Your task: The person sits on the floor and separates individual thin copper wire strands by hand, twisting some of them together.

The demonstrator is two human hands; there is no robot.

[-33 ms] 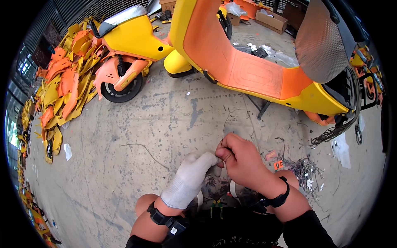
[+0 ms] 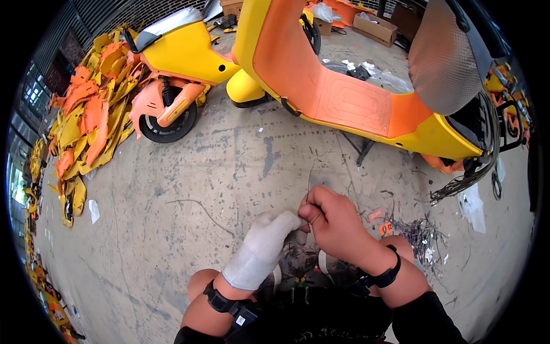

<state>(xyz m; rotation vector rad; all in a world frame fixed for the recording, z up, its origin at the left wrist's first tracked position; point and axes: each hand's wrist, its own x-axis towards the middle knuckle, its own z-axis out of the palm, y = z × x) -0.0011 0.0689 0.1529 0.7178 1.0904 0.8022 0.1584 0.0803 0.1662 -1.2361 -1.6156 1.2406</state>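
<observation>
My two hands meet low in the middle of the view, fingertips together. My right hand (image 2: 335, 223) is bare and closed, thumb against the curled fingers, in a pinch. A thin dark wire (image 2: 311, 172) rises out of that pinch and bends at its tip. My left hand (image 2: 260, 243) wears a white knit glove and is closed, its fingertips touching those of the right. What the gloved fingers grip is hidden. Another long thin wire (image 2: 206, 212) lies on the floor to the left of the glove.
Ahead stands a yellow and orange scooter (image 2: 355, 103), with a bundle of cables (image 2: 472, 183) hanging at its right end. Yellow and orange panels (image 2: 94, 109) are heaped at left. Wire scraps (image 2: 424, 235) litter the floor at right, beside a white plastic sheet (image 2: 472, 209).
</observation>
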